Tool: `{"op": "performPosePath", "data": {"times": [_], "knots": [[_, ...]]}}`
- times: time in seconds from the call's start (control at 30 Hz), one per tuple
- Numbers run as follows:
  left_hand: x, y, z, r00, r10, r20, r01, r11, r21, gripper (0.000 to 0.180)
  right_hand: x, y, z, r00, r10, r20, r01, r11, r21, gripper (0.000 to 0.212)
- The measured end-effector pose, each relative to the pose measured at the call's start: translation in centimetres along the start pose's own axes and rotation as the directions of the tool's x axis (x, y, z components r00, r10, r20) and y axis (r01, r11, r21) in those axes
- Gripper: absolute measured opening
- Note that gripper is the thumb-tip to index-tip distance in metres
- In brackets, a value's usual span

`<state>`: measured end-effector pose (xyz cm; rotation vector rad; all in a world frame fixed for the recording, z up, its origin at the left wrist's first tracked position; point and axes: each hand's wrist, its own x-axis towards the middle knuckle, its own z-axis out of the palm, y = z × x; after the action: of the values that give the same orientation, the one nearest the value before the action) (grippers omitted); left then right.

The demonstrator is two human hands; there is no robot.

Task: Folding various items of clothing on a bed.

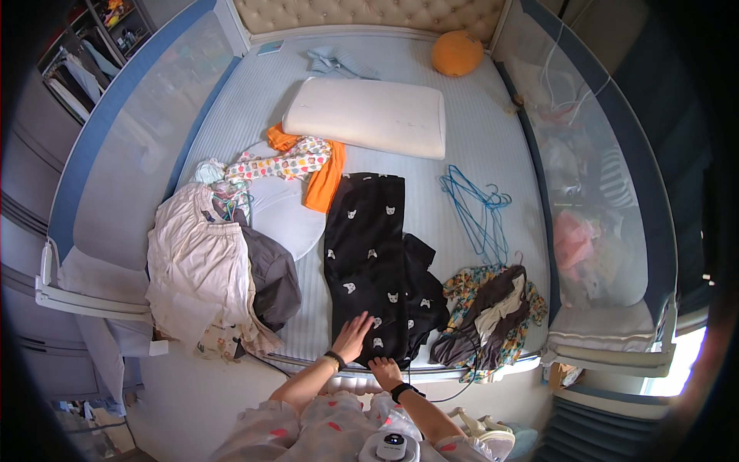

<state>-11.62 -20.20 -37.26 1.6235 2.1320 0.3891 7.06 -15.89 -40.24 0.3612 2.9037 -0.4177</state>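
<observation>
A pair of black trousers with small white cat faces [368, 246] lies lengthwise on the bed, folded in half along the legs. My left hand [354, 336] rests flat with spread fingers on the near end of the trousers. My right hand [383, 369] presses on the bed's front edge beside the same end, fingers down. Neither hand grips the fabric.
A pile of beige, grey and patterned clothes [212, 269] lies to the left. An orange garment [323, 181] and a white pillow [369, 115] lie further back. Blue hangers [477, 208] and a floral and brown heap [493, 312] lie on the right. Padded mesh rails [115, 154] flank the bed.
</observation>
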Motion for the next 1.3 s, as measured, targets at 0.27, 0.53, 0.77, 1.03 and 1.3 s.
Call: {"op": "performPosePath", "data": {"times": [0.27, 0.53, 0.77, 1.03, 1.3], "knots": [[-8.3, -2.6, 5.8, 0.949, -0.252, 0.187, 0.266, 0.963, -0.051, 0.082, -0.6, 0.5, -0.7, 0.998, -0.022, 0.050, 0.017, 0.995, 0.099, 0.019], [-7.3, -4.9, 7.4, 0.985, -0.111, 0.133, 0.106, 0.993, 0.043, 0.068, 0.5, -0.3, -0.1, 0.998, 0.011, 0.069, -0.034, 0.942, 0.333, 0.024], [-9.3, -9.7, 5.4, 0.981, 0.085, 0.177, -0.095, 0.994, 0.049, 0.048, 1.3, 0.0, 1.6, 0.939, 0.070, 0.336, -0.220, 0.873, 0.435, 0.029], [-11.7, -6.7, 1.7, 0.949, 0.021, 0.313, -0.071, 0.986, 0.148, 0.063, 1.8, 7.4, 1.4, 0.452, 0.852, -0.263, -0.564, 0.501, 0.656, 0.035], [-9.8, -3.3, 4.8, 0.905, -0.177, 0.387, 0.234, 0.967, -0.104, 0.063, 3.1, 12.7, 1.2, 0.255, 0.909, 0.330, -0.865, 0.062, 0.499, 0.076]]}}
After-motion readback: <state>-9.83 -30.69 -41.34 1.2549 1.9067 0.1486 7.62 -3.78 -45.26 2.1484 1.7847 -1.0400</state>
